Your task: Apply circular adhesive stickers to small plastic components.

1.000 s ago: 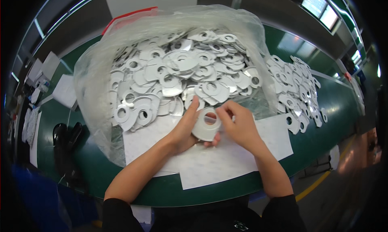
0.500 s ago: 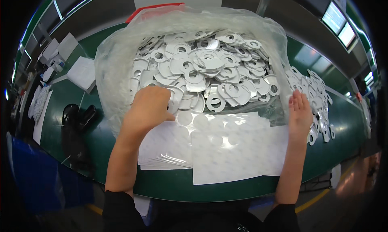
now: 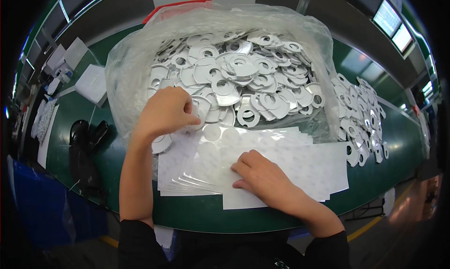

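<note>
My left hand (image 3: 168, 110) is at the near left edge of a heap of flat white plates (image 3: 241, 65) with round holes. Its fingers are bent inward and closed beside a plate; what they hold, if anything, is hidden. My right hand (image 3: 265, 177) lies on a stack of white sheets (image 3: 300, 170), its fingers slightly bent and the thumb apart from them. Clear round stickers (image 3: 212, 132) show on the sheets near the heap. One white plate (image 3: 161, 144) sits under my left wrist, by the sheets' left edge.
A clear plastic bag (image 3: 126, 77) surrounds the heap, with a red edge (image 3: 173, 7) behind it. More plates (image 3: 361, 114) lie loose at the right on the green table (image 3: 187, 215). On the left are a black tool-like object (image 3: 84, 161) and a white box (image 3: 92, 84).
My right hand has come from the bag's right edge inward onto the sheets. My left hand has shifted slightly left and away from me. The sheets at the right have spread farther right.
</note>
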`<state>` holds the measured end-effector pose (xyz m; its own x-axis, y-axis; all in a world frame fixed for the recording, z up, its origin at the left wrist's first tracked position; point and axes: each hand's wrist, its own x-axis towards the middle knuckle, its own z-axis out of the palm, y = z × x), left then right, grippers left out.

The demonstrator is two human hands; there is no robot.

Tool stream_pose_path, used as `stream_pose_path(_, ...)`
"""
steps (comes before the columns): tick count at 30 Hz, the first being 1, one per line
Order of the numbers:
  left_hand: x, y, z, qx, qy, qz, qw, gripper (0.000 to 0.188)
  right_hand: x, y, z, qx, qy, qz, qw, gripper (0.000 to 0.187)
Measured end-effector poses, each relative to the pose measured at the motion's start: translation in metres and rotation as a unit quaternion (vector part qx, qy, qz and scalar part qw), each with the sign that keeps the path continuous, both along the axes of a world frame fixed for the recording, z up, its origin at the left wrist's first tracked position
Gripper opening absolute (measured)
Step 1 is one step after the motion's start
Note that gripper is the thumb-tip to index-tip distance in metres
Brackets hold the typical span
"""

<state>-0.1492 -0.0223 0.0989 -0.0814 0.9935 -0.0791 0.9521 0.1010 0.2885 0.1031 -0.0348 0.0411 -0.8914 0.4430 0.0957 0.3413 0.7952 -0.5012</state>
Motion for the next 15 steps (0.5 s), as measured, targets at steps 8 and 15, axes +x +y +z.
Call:
stream_pose_path(8,0.04,0.004,-0.003,0.043,-0.567,-0.115,0.815,0.03,0.001,0.005,0.0,-0.054,-0.019,-0.026,0.998,0.026)
stream_pose_path(15,0.094,0.01,-0.078,-0.163,-0.897,0.012,0.41,0.051,0.002,-0.004,-0.006,-0.008,0.018,0.005,1.0,0.018)
